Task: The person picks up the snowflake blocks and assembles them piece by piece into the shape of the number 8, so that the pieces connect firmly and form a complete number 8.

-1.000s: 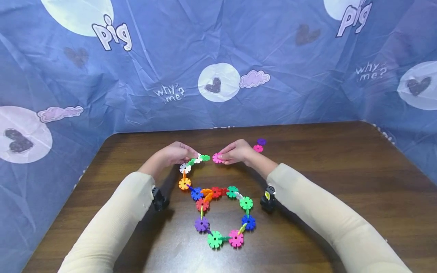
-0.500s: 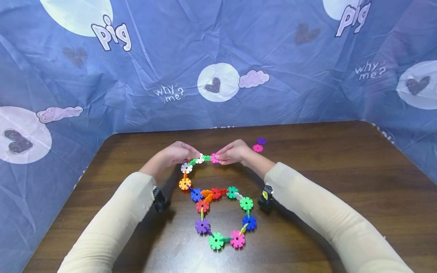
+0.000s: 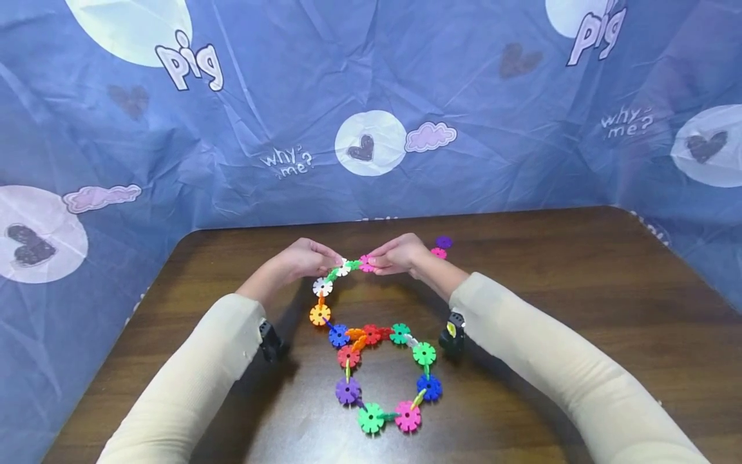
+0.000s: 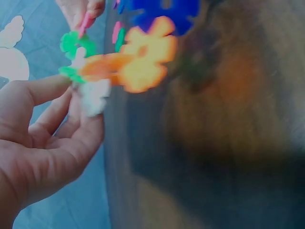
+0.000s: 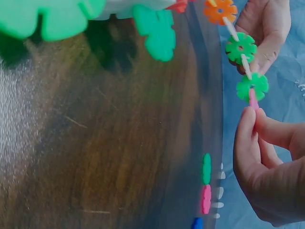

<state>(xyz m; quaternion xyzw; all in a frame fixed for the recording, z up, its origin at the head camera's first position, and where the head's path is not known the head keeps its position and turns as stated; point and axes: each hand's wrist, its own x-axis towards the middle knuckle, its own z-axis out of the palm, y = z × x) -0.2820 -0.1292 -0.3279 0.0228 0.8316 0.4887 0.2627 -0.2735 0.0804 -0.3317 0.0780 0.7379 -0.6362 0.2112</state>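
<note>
A chain of notched plastic snowflake discs lies on the table, several of them forming a ring with a green disc (image 3: 371, 417) at its near side. From a blue disc (image 3: 339, 335) a tail curves up through an orange disc (image 3: 320, 314). My left hand (image 3: 307, 259) pinches a white disc (image 3: 344, 267) near the tail's far end. The end piece is a green disc (image 5: 259, 86). My right hand (image 3: 399, 253) pinches a pink disc (image 5: 253, 99) between thumb and fingertips, its edge meeting that green disc. How deep the notches interlock cannot be told.
Beyond my right wrist lie a loose purple disc (image 3: 444, 241) and a loose pink disc (image 3: 438, 254). The brown wooden table (image 3: 551, 290) ends at a blue printed cloth (image 3: 493, 180) hung behind it. Each wrist carries a small black camera.
The pink disc in my right hand has moved left from a gap to contact with the green end disc. My left hand and the tail have shifted slightly right.
</note>
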